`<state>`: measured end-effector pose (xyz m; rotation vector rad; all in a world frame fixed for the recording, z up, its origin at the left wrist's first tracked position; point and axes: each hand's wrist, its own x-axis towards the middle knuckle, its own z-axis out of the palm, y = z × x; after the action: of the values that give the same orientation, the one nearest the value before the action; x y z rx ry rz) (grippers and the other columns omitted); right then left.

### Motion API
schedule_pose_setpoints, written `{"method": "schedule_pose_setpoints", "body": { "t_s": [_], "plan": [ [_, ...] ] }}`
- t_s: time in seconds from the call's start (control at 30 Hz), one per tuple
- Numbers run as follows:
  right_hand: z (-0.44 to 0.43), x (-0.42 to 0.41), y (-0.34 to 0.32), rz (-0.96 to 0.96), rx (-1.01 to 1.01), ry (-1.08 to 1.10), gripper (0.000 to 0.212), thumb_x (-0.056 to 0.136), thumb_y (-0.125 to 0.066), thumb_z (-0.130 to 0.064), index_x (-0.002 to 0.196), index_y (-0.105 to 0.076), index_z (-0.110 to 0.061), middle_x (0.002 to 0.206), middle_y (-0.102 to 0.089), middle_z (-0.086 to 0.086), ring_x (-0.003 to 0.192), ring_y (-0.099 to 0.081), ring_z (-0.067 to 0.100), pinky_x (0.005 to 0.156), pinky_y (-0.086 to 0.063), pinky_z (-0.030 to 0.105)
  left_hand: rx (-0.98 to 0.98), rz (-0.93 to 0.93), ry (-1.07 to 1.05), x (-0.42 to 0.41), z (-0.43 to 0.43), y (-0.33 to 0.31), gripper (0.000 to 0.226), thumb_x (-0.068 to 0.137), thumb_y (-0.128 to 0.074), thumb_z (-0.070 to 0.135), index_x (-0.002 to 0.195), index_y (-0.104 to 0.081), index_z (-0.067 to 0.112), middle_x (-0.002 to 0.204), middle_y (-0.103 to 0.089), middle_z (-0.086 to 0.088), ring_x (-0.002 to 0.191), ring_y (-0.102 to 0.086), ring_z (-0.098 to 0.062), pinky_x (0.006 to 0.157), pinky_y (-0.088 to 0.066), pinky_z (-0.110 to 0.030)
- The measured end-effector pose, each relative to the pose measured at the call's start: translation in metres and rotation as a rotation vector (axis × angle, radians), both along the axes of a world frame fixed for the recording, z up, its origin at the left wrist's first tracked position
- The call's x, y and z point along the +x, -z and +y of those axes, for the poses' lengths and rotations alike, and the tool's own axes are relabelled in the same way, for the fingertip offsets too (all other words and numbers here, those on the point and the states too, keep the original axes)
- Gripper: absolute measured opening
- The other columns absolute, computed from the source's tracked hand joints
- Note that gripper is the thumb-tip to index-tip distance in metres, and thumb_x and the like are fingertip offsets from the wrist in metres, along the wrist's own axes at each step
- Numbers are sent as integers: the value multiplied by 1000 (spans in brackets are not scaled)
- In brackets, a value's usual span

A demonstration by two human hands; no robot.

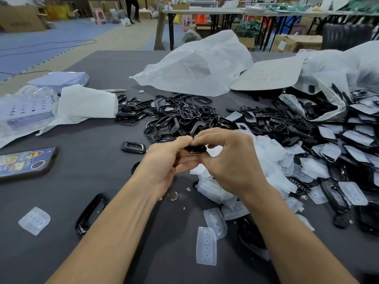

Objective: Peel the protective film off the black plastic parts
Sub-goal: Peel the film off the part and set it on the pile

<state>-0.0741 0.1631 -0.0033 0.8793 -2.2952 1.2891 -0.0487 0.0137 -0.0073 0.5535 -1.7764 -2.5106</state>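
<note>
My left hand [164,162] and my right hand [231,160] meet above the middle of the grey table [86,140], both pinching one small black plastic part [195,149]; whether film is on it is hidden by my fingers. Behind my hands lies a heap of black frame parts [174,115]. At the right spreads a pile of black parts still covered by film [348,144]. Peeled translucent film pieces [272,160] are heaped under and right of my right hand, with loose ones [206,245] nearer me.
A phone [24,162] lies at the left edge. White paper [86,103] and bagged purple trays [22,111] sit at the far left. White plastic bags [196,64] and a cardboard sheet [268,75] are at the back. Single black frames [91,214] [133,147] lie loose.
</note>
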Motion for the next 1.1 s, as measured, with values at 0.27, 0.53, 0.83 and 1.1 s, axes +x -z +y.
{"method": "schedule_pose_setpoints", "body": {
  "t_s": [0.27, 0.53, 0.83, 1.1],
  "plan": [
    [6, -1, -5, -131, 220, 292, 21, 87, -74, -14, 102, -80, -26, 96, -73, -11, 101, -59, 7, 96, -45, 24, -136, 20, -272, -6, -14, 8, 16, 95, -69, 2, 80, -75, 6, 74, -74, -6, 61, -67, -23, 44, -49, -17],
    [-5, 1, 7, -80, 680, 241, 26, 86, -74, -49, 105, -76, -31, 118, -68, -11, 120, -46, 18, 103, -14, 26, -235, 85, -248, -6, -13, 8, 23, 98, -62, 0, 80, -73, 10, 70, -77, -2, 46, -60, -6, 39, -41, -15],
    [-2, -2, 3, -144, 427, 227, 23, 93, -62, -28, 81, -81, -27, 83, -76, -5, 103, -55, 19, 104, -27, 27, -182, 69, -171, -5, -7, 8, 19, 102, -61, 6, 88, -73, 10, 74, -78, -6, 66, -75, -16, 52, -57, -23],
    [-2, -3, 2, -97, 639, 203, 26, 92, -59, -34, 71, -73, -31, 75, -69, -11, 94, -53, 16, 109, -20, 27, -93, 53, -134, -7, -11, 10, 15, 94, -67, -3, 97, -76, 8, 81, -79, -6, 74, -77, -15, 58, -60, -24]
  ]
}}
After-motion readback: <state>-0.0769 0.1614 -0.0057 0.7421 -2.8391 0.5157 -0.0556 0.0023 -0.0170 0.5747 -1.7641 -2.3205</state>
